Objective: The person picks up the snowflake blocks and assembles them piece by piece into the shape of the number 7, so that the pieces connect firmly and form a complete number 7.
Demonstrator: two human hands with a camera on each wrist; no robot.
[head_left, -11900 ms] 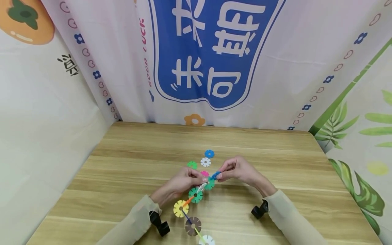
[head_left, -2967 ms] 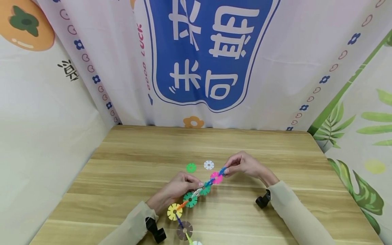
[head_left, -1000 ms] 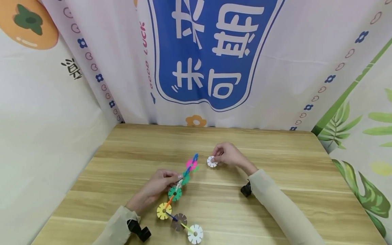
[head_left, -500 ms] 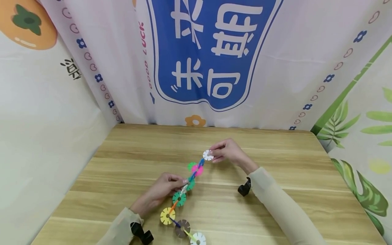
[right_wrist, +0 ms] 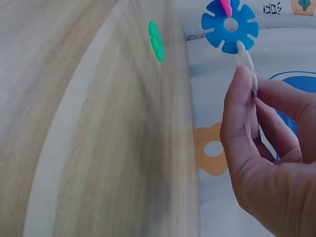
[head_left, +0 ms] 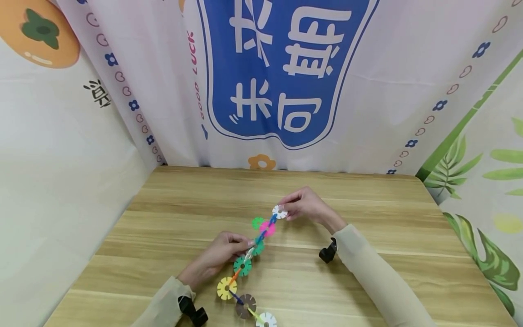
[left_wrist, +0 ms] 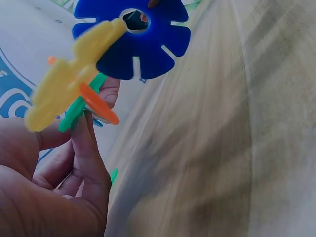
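Note:
A chain of slotted snowflake discs slants over the table in the head view. It includes a pink disc, two teal discs, a yellow disc, a brown disc and a white end disc. My left hand pinches the chain near its middle, by the upper teal disc. Between thumb and fingers, my right hand pinches a loose-edge white disc. That disc's rim meets the blue disc at the chain's far end; how deep the slots sit is unclear.
A single green disc lies on the wooden table behind the chain. Printed cloth hangs along the table's back edge and sides. Black wrist cameras sit on both sleeves.
The pink and far blue discs have joined the chain. My right hand let go of the blue disc, picked the white disc off the table and brought it against the blue one.

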